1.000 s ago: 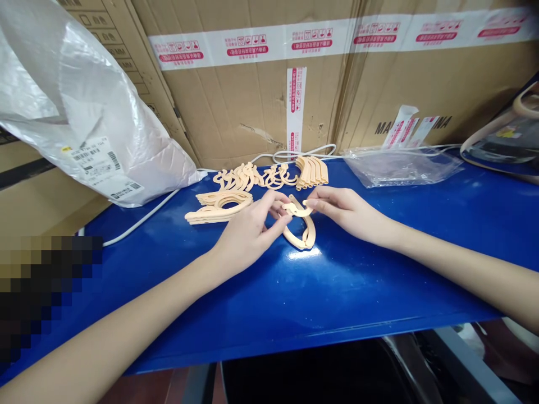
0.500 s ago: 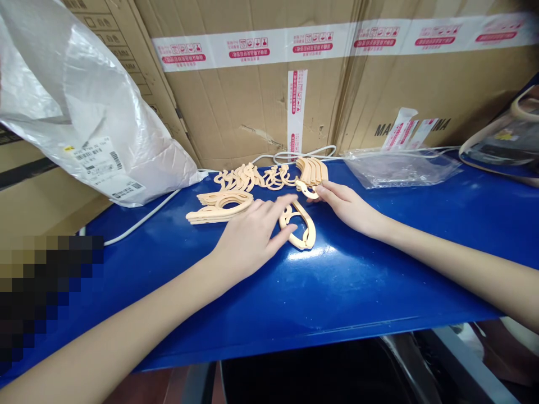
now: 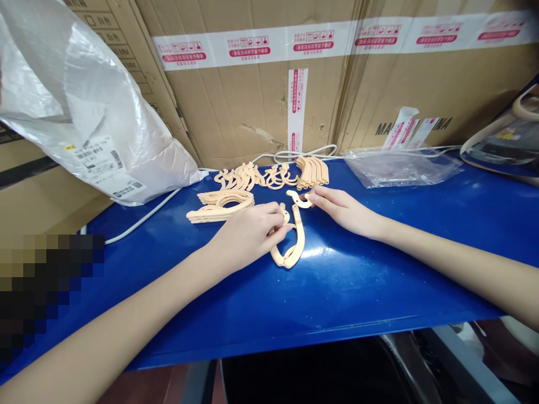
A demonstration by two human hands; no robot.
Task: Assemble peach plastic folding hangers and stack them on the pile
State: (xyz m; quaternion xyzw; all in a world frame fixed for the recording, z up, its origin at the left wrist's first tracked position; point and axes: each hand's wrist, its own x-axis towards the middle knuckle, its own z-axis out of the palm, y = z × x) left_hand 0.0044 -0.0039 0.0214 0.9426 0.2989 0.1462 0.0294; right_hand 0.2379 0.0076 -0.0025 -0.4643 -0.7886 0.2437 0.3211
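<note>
My left hand (image 3: 248,231) is closed in a pinch on a beige U-shaped plastic piece (image 3: 291,251) that lies on the blue table (image 3: 337,280). My right hand (image 3: 343,209) pinches a small beige hook piece (image 3: 298,198) just beyond the U-shaped piece's far end. A flat stack of similar beige U-shaped pieces (image 3: 221,205) lies left of my left hand. Behind it sit a row of small hook pieces (image 3: 252,177) and a stack of curved beige pieces (image 3: 312,171).
Large cardboard boxes (image 3: 295,84) with red-and-white tape wall off the back. A white plastic bag (image 3: 76,106) leans at the left. A clear plastic bag (image 3: 400,165) lies at the back right and a white cable (image 3: 138,221) runs along the table. A beige object (image 3: 509,137) sits far right.
My right hand reached back to the curved stack and came forward with a small hook piece. My left hand closed on the U-shaped piece, which shifted slightly left and nearer.
</note>
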